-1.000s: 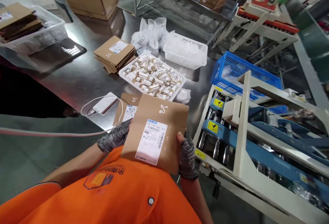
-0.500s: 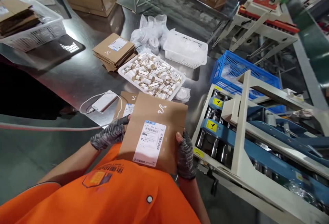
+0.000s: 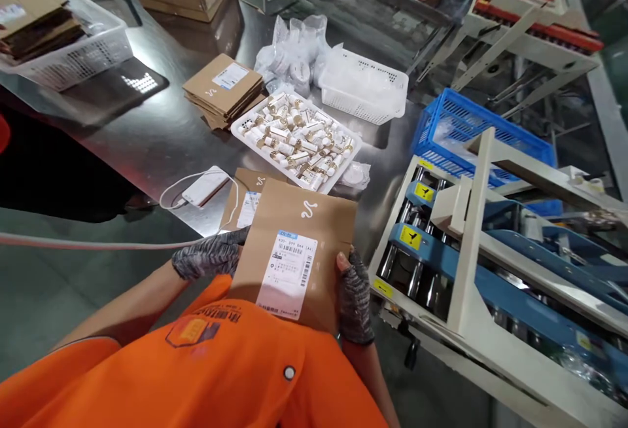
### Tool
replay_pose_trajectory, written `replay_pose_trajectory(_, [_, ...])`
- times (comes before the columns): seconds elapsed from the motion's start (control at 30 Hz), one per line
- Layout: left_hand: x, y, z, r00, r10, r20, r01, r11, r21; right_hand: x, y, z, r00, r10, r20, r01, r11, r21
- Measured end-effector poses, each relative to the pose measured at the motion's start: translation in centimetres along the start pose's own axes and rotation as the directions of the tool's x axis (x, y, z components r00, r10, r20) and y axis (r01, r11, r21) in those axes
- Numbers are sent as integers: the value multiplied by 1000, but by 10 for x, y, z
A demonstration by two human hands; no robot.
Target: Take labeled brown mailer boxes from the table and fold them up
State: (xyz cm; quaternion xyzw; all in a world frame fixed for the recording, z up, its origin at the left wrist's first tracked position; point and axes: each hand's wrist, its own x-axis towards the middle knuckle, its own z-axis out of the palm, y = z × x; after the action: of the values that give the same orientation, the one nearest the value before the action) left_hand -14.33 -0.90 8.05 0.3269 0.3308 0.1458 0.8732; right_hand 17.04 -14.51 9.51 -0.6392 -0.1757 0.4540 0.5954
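Note:
Both my gloved hands hold a flat brown cardboard envelope (image 3: 321,235) with a white barcode label against my orange shirt. My left hand (image 3: 209,258) grips its left edge and my right hand (image 3: 354,297) grips its right edge. Just beyond it, another labelled brown envelope (image 3: 245,196) lies on the steel table (image 3: 147,140). A white tray (image 3: 240,128) full of small white and gold tubes sits further back on the table.
A stack of brown envelopes (image 3: 223,88), a white basket (image 3: 366,91), plastic bags (image 3: 292,55) and a phone with cable (image 3: 203,186) lie on the table. A basket of cardboard (image 3: 59,42) stands far left. A blue crate (image 3: 471,133) and a roller machine (image 3: 490,264) stand to the right.
The envelope stays in both hands. The view has shifted slightly, so the table items sit a little higher and to the right in the frame.

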Motion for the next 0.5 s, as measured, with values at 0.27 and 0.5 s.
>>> replay_pose_trajectory(0.27, [6,-6,-13,997,49,54,-57,986,155,0,-8,-2,995,57,-81,-59,998,-25])
replay_pose_trajectory(0.5, [1,0,-9,991,121,49,-128,973,190,-1,-8,2,993,73,-93,-72,997,13])
